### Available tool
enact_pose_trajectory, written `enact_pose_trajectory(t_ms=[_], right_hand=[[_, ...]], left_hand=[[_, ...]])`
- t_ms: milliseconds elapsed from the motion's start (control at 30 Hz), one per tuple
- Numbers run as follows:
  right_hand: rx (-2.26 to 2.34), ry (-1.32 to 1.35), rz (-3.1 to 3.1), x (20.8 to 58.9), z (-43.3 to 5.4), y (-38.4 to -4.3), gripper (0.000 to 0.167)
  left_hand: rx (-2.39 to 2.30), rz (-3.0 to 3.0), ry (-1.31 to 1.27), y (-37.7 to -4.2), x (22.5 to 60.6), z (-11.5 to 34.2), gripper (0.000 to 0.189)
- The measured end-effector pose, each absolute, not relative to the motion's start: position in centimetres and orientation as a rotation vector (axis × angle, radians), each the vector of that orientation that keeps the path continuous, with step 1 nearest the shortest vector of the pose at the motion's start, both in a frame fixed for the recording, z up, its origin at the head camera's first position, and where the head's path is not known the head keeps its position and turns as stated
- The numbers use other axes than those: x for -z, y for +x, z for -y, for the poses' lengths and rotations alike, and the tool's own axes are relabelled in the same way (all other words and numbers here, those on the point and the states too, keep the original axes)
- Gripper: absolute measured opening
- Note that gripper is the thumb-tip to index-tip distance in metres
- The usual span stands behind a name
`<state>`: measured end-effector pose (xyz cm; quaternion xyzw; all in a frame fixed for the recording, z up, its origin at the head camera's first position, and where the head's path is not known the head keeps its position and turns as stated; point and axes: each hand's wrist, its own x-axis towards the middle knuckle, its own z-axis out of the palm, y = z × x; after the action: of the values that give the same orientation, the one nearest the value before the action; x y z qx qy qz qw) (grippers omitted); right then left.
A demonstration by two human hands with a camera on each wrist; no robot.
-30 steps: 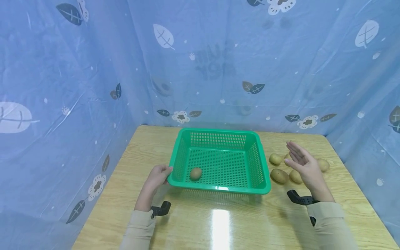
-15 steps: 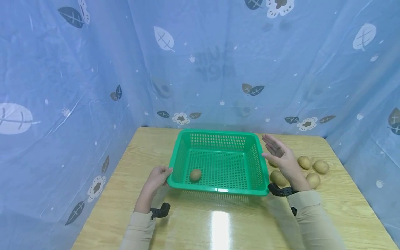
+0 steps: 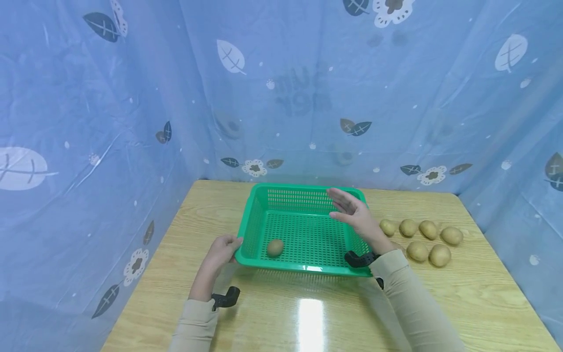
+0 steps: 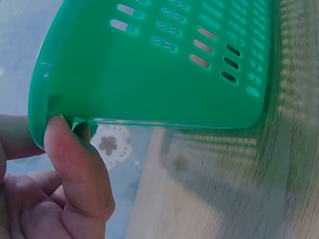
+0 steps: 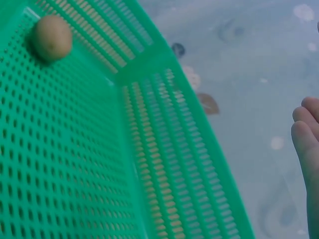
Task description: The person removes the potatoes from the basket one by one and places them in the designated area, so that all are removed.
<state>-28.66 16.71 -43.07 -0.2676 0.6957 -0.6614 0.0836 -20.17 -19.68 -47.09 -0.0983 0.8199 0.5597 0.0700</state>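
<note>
My left hand [image 3: 223,249] grips the near left corner of a green plastic basket [image 3: 308,268], thumb and fingers pinching its rim. In the left wrist view the fingertips wrap the rim of the basket [image 4: 149,84] from outside. One brown potato [image 3: 275,248] lies on the basket's slotted floor, toward the near left. My right hand [image 3: 358,217] is over the right part of the basket, its fingers extended and nothing seen in it. In the right wrist view some fingers of the right hand [image 5: 310,134] show at the right edge, away from the potato [image 5: 52,38].
Several potatoes [image 3: 428,230] lie in two rows on the wooden table [image 3: 475,293], right of the basket; one is partly hidden by the right forearm. A blue patterned curtain [image 3: 281,98] encloses the table's back and sides. Each wrist wears a black mount [image 3: 226,297].
My right hand has moved left, from above the potatoes at the right to over the basket, uncovering more potatoes. The left hand and the basket have stayed put.
</note>
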Motion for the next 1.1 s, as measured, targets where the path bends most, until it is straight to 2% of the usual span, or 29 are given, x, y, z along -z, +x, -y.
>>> enact_pose_trajectory(t_ms=[400,633,1100], right_hand=[[1.863,-0.760,-1.960,44.4,-12.3,-30.1,0.067],[1.699,-0.779,-1.977,46.0,-9.5,-31.0,0.067],[1.445,-0.775,-1.982,47.1,-7.5,-31.9,0.066]], left_hand=[[-1.688,-2.452,-0.268,-19.4,46.0,19.4,0.032],[-1.690,-2.460,-0.285,-19.8,46.9,19.7,0.032],[-1.675,-2.455,-0.290,-20.2,46.6,19.7,0.032]])
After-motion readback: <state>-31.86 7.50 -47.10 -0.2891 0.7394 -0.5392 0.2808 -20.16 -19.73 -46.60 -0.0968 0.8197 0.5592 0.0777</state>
